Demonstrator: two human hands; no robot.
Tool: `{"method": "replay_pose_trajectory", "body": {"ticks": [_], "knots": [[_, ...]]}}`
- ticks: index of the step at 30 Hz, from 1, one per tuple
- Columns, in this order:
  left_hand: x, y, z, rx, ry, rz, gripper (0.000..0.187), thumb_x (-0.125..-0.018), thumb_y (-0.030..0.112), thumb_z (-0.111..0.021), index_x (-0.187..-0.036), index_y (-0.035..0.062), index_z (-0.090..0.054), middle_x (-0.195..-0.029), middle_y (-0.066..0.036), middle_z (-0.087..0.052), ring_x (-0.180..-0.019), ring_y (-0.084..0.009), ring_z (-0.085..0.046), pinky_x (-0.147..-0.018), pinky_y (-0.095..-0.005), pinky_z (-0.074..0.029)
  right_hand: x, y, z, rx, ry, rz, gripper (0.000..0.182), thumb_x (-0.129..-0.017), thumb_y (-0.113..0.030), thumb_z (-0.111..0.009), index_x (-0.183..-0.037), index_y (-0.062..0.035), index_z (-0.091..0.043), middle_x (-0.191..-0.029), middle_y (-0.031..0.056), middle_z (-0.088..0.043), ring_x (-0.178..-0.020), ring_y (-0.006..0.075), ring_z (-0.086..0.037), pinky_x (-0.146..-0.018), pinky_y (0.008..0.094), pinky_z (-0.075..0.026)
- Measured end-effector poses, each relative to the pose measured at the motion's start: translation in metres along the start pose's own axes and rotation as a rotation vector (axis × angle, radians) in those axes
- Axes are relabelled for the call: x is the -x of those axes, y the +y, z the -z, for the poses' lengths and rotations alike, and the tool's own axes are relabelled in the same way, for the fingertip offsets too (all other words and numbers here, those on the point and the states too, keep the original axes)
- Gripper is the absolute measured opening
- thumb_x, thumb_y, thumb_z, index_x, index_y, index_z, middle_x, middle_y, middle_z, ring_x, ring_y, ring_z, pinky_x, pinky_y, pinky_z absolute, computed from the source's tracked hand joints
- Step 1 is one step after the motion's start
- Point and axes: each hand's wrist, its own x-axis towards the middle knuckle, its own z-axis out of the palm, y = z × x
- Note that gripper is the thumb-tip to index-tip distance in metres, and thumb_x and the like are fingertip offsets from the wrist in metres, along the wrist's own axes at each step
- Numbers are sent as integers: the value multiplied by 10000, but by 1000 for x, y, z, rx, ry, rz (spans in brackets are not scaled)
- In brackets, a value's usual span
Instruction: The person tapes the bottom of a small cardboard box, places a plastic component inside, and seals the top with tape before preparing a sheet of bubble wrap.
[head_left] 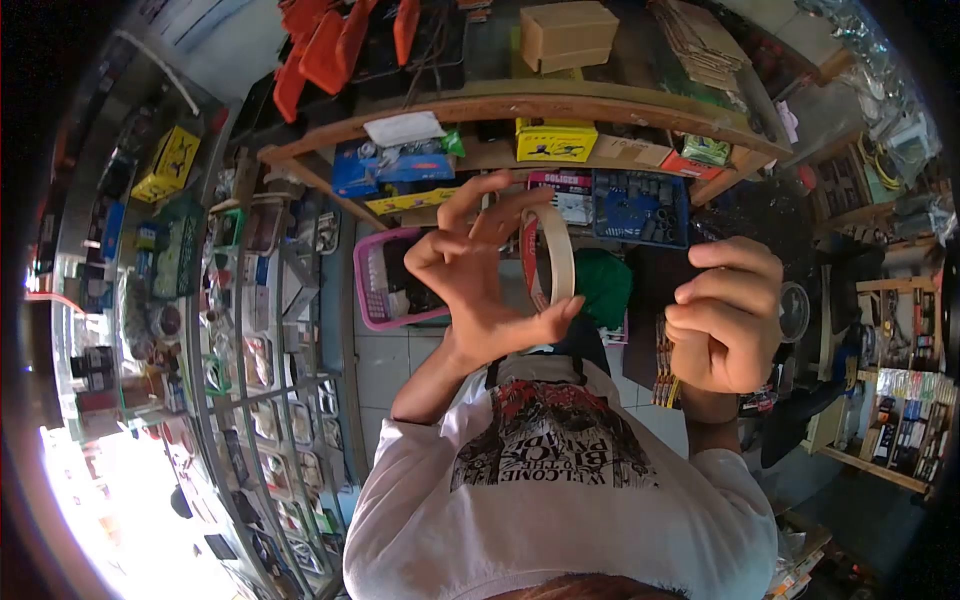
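Note:
A roll of pale tape [563,258] with a red inner core stands on edge in my left hand [478,275]. The thumb presses its lower rim and the fingertips touch its upper part. To the right of the roll, and apart from it, my right hand [728,315] is raised with its fingers curled in. Whatever it may hold is hidden by the fingers. Both hands are in front of my white printed shirt [560,480].
Ahead stands a wooden-edged counter [520,105] bearing a cardboard box [568,36]. Beneath are a yellow box [556,141] and a blue basket [641,207]. A pink basket [372,300] sits on the floor. Glass shelving [250,400] lines the left, stocked shelves [905,430] the right.

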Motion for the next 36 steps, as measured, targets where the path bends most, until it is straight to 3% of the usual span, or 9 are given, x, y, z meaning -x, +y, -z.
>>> {"method": "replay_pose_trajectory", "body": {"ticks": [2, 7, 15, 20, 23, 27, 28, 32, 36], "knots": [[-6, -13, -6, 89, -11, -44, 974, -666, 154, -918, -1357, 272, -242, -1502, -238, -291, -1296, -496, -520, -1027, -629, -508, 5, 12, 4, -143, 5, -128, 274, -796, -251, -831, -971, -67, -729, -929, 68, -669, -927, 281, -658, -804, 411, -514], [-29, -48, -29, 217, 52, -113, 1016, -657, 136, -941, -1336, 246, -194, -1506, -270, -272, -1274, -527, -529, -1037, -645, -476, 12, 56, -4, -328, -163, -329, 370, -794, -303, -831, -1008, -17, -734, -983, 130, -684, -955, 316, -652, -842, 422, -508], [-59, -94, -71, 401, 78, -161, 975, -686, 146, -928, -1348, 252, -219, -1513, -269, -257, -1298, -553, -493, -1044, -656, -452, -2, 96, -20, -327, -223, -242, 405, -721, -262, -876, -1030, -47, -727, -1031, 83, -694, -1016, 277, -645, -921, 429, -446], [-71, -121, -82, 327, 83, -145, 910, -720, 185, -918, -1328, 216, -241, -1519, -271, -263, -1378, -574, -397, -1145, -673, -295, -3, 132, -13, -238, -329, -221, 339, -731, -196, -858, -1017, -63, -734, -957, 34, -713, -966, 214, -656, -946, 455, -415], [-71, -133, -76, 318, 77, -74, 872, -733, 238, -916, -1313, 180, -267, -1516, -277, -282, -1396, -565, -379, -1152, -643, -305, -7, 161, -9, -52, -313, -138, 313, -739, -164, -840, -1027, -80, -747, -927, 8, -715, -938, 194, -653, -978, 461, -390], [-72, -131, -62, 270, 267, 193, 484, -909, 298, -732, -1236, 105, -433, -1469, -255, -403, -1378, -521, -423, -1086, -599, -417, -4, 218, 0, 267, -370, -48, 321, -698, -68, -821, -1016, -77, -777, -946, 11, -673, -941, 227, -639, -942, 461, -409], [-76, -124, -61, 225, 304, 286, 350, -966, 281, -638, -1189, 59, -485, -1429, -228, -469, -1354, -454, -483, -1054, -547, -453, 0, 237, 2, 285, -430, -55, 301, -740, -135, -807, -1040, -131, -776, -1049, -15, -659, -1015, 199, -614, -994, 482, -385], [-82, -121, -45, 210, 307, 575, 461, -979, 387, -609, -1249, 31, -495, -1383, -198, -540, -1336, -359, -528, -1022, -484, -480, 0, 295, 4, 248, -544, -37, 282, -794, -109, -734, -1073, -105, -772, -1039, 22, -650, -1124, 227, -582, -1013, 465, -392], [-75, -127, -39, 275, 280, 626, 274, -1010, 165, -545, -1253, 43, -515, -1371, -161, -575, -1282, -242, -552, -1038, -391, -456, -3, 331, 3, 181, -643, -60, 284, -807, -95, -710, -1085, -96, -768, -1052, 34, -652, -1145, 250, -577, -1035, 456, -397]]}}
